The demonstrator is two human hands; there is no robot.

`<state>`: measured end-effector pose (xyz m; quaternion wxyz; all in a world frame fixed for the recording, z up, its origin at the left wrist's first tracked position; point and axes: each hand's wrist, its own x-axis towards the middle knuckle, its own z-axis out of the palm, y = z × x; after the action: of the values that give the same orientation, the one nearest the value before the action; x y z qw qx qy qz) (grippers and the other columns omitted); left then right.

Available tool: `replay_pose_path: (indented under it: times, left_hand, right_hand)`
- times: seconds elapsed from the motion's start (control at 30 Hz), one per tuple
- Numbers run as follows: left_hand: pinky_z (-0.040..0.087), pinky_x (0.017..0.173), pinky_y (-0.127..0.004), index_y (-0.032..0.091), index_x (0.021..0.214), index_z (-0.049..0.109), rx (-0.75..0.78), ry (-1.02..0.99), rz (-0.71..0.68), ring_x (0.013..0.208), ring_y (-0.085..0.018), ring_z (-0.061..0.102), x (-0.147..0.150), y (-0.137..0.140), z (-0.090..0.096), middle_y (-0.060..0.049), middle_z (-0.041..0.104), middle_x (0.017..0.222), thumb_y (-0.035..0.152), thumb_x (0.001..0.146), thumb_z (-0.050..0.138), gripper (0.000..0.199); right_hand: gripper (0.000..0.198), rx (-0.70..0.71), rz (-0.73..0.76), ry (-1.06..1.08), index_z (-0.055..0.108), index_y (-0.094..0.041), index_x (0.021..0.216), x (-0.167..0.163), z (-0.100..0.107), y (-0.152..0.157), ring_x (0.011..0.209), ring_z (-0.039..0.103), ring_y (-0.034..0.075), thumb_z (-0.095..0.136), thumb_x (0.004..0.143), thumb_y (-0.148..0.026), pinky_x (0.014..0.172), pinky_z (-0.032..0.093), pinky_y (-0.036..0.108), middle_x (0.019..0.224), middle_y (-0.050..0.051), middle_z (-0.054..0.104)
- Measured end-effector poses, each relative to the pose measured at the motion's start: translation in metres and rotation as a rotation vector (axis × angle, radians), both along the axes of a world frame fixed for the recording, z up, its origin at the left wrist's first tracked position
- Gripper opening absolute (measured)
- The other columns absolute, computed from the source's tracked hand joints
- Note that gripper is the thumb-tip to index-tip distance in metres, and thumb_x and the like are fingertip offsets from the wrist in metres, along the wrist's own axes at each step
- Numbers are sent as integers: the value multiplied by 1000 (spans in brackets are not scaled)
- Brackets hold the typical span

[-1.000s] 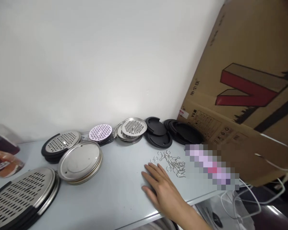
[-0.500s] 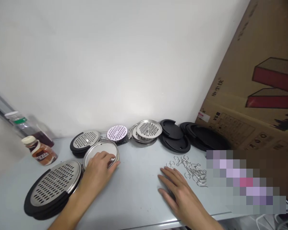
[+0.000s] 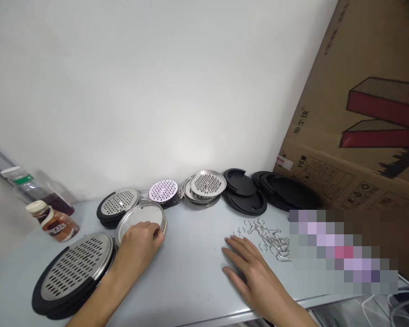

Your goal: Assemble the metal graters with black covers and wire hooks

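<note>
My left hand (image 3: 141, 243) is closed at the near right edge of a stack of round metal plates (image 3: 139, 215), its fingers curled on the rim of the top plate. The fingertips are partly hidden behind the hand. Just left of it lies a stack of slotted metal grater discs (image 3: 80, 265) in black holders. My right hand (image 3: 255, 277) rests open on the table, fingers spread, with nothing in it. Beyond its fingertips lies a loose heap of wire rings and hooks (image 3: 271, 238).
Along the wall stand more grater discs (image 3: 119, 202), a pale purple grater disc (image 3: 163, 190), stacked metal graters (image 3: 207, 184) and black round holders (image 3: 245, 200). Two bottles, one a brown-labelled bottle (image 3: 59, 225), are at left. A large cardboard box (image 3: 344, 168) leans at right.
The fingers of my left hand have curled in and closed at the rim of the top metal plate. My right hand stays open on the table. The view has shifted slightly.
</note>
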<state>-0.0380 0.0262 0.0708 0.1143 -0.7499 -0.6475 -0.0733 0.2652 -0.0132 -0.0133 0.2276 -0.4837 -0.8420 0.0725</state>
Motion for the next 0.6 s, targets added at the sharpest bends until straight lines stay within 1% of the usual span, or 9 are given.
replay_pose_path:
  times: [0.13,0.23,0.3,0.4,0.47,0.53,0.57,0.6]
  left_hand:
    - [40,69,-34,18,76,67,82,125,0,75,-25,63,-1,-2,4,-5,67,74,16,82,52,16]
    - [41,69,-35,18,80,66,171,131,-29,72,-24,61,-8,-10,10,-5,66,75,16,83,54,13]
    - [42,70,-37,20,81,64,255,102,-80,71,-24,61,-11,-19,17,-4,65,77,18,85,53,12]
    - [42,75,-39,22,85,62,378,1,-258,74,-23,60,-3,-35,24,-3,65,80,17,89,51,12]
    - [43,75,-39,21,89,61,403,-80,-426,73,-21,58,14,-45,22,-2,63,78,14,89,52,11]
    - [42,69,-36,19,88,61,380,-144,-580,69,-20,55,39,-52,10,-1,59,72,9,86,54,13]
    - [41,66,-36,19,82,60,366,-162,-647,66,-20,54,54,-55,1,-1,56,68,6,84,53,15]
    - [40,62,-35,18,74,58,346,-173,-678,62,-19,51,68,-56,-10,-1,54,65,3,81,53,18]
  right_hand:
    - [37,5,2,-8,59,-25,128,0,-2,1,133,43,30,50,94,-36,112,35,55,140,8,53]
    - [37,1,7,-1,59,-25,128,0,-1,0,133,43,30,50,94,-36,112,34,55,139,9,53]
    - [36,-5,9,9,59,-25,127,-1,1,0,133,43,30,51,94,-35,112,34,55,139,9,54]
    - [35,-19,5,30,60,-24,126,-2,4,-1,133,43,30,53,92,-32,113,33,55,139,9,53]
    - [36,-39,-1,51,59,-23,127,-2,5,0,134,42,30,54,92,-31,114,32,54,140,9,53]
    - [42,-67,-4,83,54,-22,133,-2,6,0,134,41,29,54,91,-29,115,30,53,140,9,53]
    - [47,-80,-8,104,49,-21,137,-1,5,1,134,41,28,54,91,-28,115,30,53,140,10,53]
    - [52,-91,-11,128,45,-19,140,-1,5,1,135,40,28,55,90,-27,116,29,52,140,10,52]
